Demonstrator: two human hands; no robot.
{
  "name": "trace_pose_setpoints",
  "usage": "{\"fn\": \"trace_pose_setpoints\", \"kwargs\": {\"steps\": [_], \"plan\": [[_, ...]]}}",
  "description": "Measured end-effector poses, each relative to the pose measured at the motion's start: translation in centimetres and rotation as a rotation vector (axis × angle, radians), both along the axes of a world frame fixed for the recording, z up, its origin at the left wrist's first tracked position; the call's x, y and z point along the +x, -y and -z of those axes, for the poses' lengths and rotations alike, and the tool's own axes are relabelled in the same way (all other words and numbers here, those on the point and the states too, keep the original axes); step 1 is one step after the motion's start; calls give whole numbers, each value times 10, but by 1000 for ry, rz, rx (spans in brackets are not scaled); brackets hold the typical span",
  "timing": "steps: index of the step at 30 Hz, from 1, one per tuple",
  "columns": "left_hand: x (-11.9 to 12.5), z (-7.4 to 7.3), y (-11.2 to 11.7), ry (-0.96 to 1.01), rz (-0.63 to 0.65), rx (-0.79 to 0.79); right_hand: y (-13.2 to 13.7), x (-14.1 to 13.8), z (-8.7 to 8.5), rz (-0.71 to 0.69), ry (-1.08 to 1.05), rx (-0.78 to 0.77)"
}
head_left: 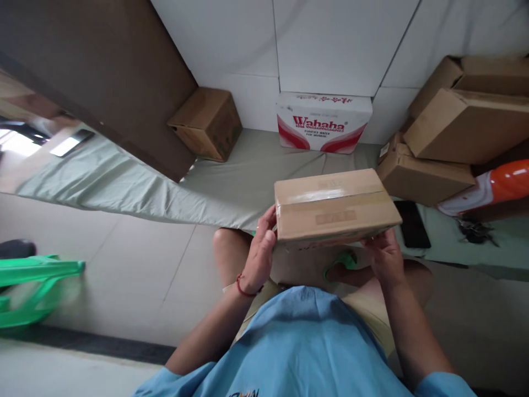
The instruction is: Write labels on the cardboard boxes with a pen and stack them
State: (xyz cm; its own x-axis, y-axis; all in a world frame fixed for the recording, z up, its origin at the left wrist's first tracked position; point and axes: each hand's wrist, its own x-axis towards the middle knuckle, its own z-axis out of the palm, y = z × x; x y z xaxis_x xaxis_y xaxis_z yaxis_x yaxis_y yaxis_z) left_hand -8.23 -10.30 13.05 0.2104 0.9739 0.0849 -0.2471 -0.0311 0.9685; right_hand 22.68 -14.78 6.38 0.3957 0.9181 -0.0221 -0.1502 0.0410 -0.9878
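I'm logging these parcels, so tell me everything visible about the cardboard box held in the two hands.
The box is oblong, brown and looks like cardboard, shut along a lengthwise seam with shiny clear tape. Faint darker patches on top and print on the near side can't be read. It is held up, top showing, in front of the blue shirt, the left hand at its left end, the right hand at its near right corner; its underside is hidden.

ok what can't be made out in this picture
All in the head view:
taped box: contents, hidden by its closed top
right hand: some fingers, hidden by the box
blue shirt: lettering, cut off by bottom edge
green object: full shape, cut off by left edge
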Motion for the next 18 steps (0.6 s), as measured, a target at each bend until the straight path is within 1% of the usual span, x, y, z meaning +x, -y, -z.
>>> {"fn": "trace_pose_setpoints", "kwargs": {"steps": [2,5,8,11,15,18], "plan": [[-2,3,-3,90,-59,-137,1,-1,-2,-38,59,-15],[-6,7,-5,54,-142,-185,1,-3,-9,-112,121,33],[-7,10,-3,9,-165,-171,-2,-7,-19,-181,91,51],[-5,12,-1,6,-132,-127,-2,-8,-25,-229,60,-38],[-4,16,0,-28,-91,-29,2,-4,-26,-236,116,-145],[-8,17,-1,-15,-84,22,4,-1,-23,-223,90,-128]]}}
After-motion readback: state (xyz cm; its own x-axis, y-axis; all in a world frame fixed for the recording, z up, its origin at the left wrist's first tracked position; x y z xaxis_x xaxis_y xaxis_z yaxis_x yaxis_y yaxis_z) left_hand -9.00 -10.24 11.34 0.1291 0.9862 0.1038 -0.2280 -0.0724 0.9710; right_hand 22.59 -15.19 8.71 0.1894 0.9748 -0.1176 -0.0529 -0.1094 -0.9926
